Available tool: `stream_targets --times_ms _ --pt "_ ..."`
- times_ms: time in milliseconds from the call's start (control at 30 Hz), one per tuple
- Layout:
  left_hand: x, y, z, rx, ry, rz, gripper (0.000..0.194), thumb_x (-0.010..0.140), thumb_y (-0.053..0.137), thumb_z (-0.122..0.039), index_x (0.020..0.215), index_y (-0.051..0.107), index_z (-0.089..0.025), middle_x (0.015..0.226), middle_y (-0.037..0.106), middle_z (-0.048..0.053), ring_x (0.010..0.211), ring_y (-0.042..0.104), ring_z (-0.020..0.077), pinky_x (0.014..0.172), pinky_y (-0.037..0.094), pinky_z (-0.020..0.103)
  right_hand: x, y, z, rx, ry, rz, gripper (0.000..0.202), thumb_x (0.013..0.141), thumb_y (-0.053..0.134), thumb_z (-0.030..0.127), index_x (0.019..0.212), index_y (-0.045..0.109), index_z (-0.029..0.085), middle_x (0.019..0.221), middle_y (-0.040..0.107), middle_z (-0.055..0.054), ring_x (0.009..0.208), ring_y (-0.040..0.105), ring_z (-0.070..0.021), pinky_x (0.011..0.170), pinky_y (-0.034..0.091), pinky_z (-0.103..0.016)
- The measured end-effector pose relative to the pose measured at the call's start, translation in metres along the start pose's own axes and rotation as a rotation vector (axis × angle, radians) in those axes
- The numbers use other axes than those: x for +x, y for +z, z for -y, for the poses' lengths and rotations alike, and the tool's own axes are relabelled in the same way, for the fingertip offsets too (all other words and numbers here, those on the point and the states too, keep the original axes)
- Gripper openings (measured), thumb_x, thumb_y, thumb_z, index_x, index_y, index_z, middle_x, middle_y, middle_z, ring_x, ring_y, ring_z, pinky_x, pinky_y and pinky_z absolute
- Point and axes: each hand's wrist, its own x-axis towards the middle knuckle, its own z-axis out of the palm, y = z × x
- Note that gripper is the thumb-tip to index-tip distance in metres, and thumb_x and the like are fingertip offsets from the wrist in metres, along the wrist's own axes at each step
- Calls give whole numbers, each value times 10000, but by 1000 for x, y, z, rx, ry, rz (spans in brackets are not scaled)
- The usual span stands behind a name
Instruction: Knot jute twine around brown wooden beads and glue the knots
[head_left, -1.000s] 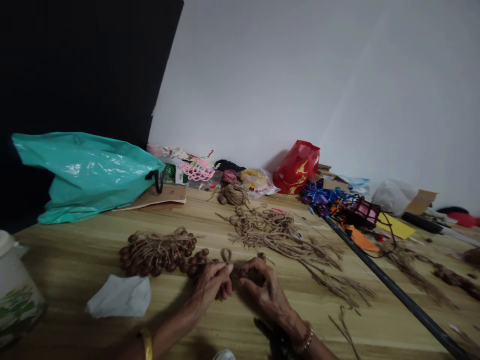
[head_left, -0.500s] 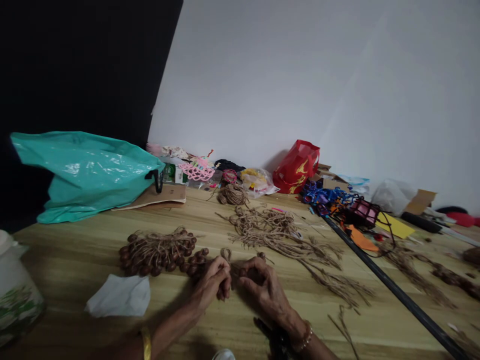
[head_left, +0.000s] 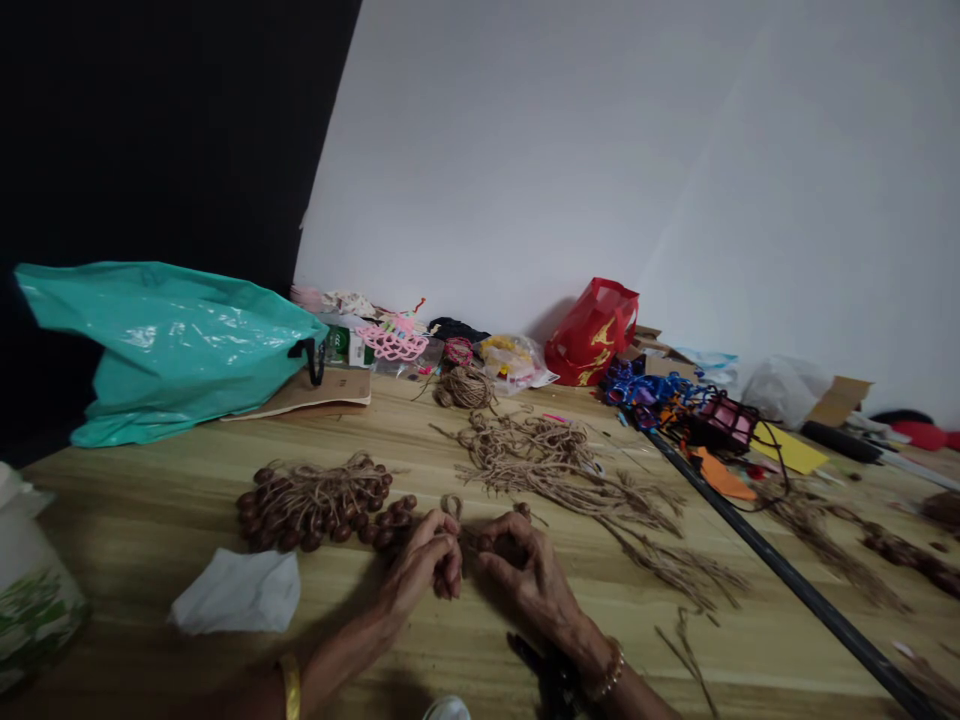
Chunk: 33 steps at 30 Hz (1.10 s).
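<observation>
My left hand (head_left: 429, 560) is closed, its fingertips pinched on brown twine whose small loop (head_left: 451, 506) stands up above them. Just to the right, my right hand (head_left: 529, 572) curls thumb and forefinger together on the same twine; a small dark round bit shows at these fingertips, too blurred to name. Left of my left hand lies a bunch of brown beads (head_left: 289, 540) threaded on twine, with more beads (head_left: 394, 520) right beside the knuckles. A single bead (head_left: 523, 511) with a twine tail rests behind my right hand. Black-handled tool (head_left: 551, 680), partly hidden, lies under my right wrist.
Cut twine strands (head_left: 540, 460) spread behind my hands, with a twine coil (head_left: 463, 387) farther back. A white tissue (head_left: 238, 590), a teal bag (head_left: 180, 350) and a white container (head_left: 34, 590) are on the left. A black bar (head_left: 780, 570) crosses the table at right.
</observation>
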Motion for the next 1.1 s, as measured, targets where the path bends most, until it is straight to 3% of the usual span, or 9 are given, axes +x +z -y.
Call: stream_targets --times_ms 200,567,733,933,1100 --pt "-2 2 -3 52 6 9 229 824 495 -426 728 453 -223 500 521 -74 462 540 121 487 373 230 1 -1 1 -40 -20 4 132 797 657 283 847 640 161 786 642 -36 737 570 -174 675 447 -270" --pt "2 -3 5 -14 85 50 150 798 414 -281 659 428 -229 490 483 -63 457 538 129 485 377 241 1 -1 0 -7 -8 16 152 800 664 293 871 636 162 787 651 -32 717 582 -169 654 456 -264" --pt "0 -1 0 -18 93 32 153 753 410 -271 607 419 -225 461 438 -68 435 503 114 485 365 238 0 -1 2 -22 -8 -3 121 794 667 268 855 642 167 776 651 -28 718 575 -167 654 445 -260" --pt "-4 2 -7 -74 50 18 9 671 440 -230 679 435 -229 444 419 -93 419 494 112 477 346 229 0 -1 -2 -34 -8 0 132 795 672 271 868 643 164 802 647 -34 751 574 -175 670 441 -263" --pt "-3 3 -7 -85 68 6 84 752 430 -281 686 440 -229 439 417 -90 415 491 115 489 376 243 1 -1 -3 -22 9 9 138 791 668 273 875 639 168 778 644 -24 706 575 -166 640 445 -257"
